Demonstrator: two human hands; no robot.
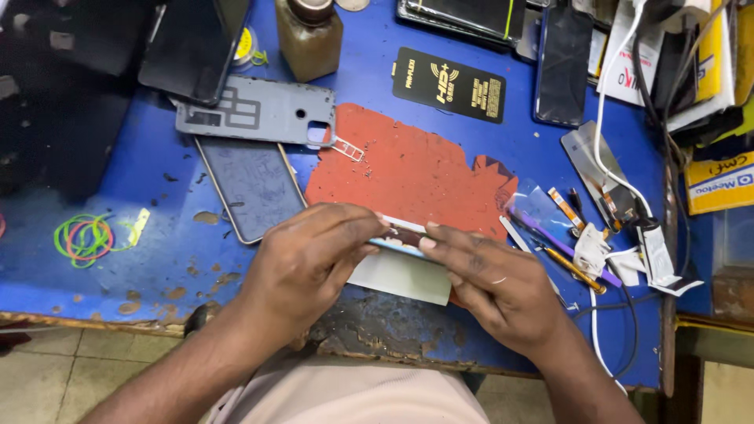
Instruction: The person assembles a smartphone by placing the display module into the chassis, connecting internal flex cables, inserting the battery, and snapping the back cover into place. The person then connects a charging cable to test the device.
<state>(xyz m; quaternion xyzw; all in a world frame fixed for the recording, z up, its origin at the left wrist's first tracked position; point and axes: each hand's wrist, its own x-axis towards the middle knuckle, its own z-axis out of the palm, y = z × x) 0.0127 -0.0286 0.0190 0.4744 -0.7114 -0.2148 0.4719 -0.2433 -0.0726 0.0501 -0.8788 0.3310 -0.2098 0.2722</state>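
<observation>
Covering worn blue bench (pixel 118 259): red mat (pixel 408 177), phone parts; tiled floor (pixel 39 385) below.

Both hands (pixel 314 255) (pixel 491 279) gripping thin phone (pixel 400 245), red mat (pixel 408 173), blue bench (pixel 157 259)

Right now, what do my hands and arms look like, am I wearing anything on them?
Both forearms are bare, with no sleeves, gloves or watch in view. The left hand shows no jewellery. The right hand has a thin, pale ring on one finger. Nails are short and unpainted.
</observation>
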